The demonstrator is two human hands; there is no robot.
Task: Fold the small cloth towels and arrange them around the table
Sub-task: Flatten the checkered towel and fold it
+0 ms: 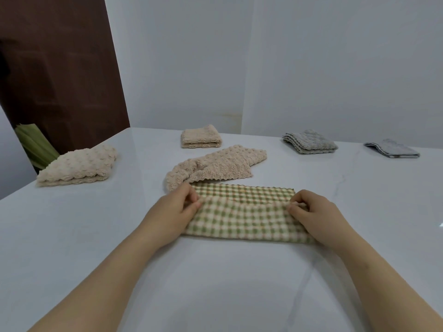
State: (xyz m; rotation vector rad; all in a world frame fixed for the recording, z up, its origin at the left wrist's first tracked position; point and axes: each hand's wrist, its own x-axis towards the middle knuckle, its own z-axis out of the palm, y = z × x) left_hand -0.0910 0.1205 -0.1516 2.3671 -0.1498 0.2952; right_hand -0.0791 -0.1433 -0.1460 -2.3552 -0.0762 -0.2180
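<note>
A green-and-cream checked towel [242, 214] lies on the white table [215, 283] in front of me, its near half folded over the far half. My left hand [172, 212] pinches the folded edge at the towel's left end. At the right end my right hand [314, 212] pinches the same edge. Just behind it lies an unfolded, rumpled beige bobble towel [215, 166].
Folded towels sit around the table: a cream one [79, 166] at the left, a beige one [201, 137] at the back, a grey one [309, 142] and a thin grey one [392, 149] at the back right. Green leaves [33, 144] show past the table's left edge.
</note>
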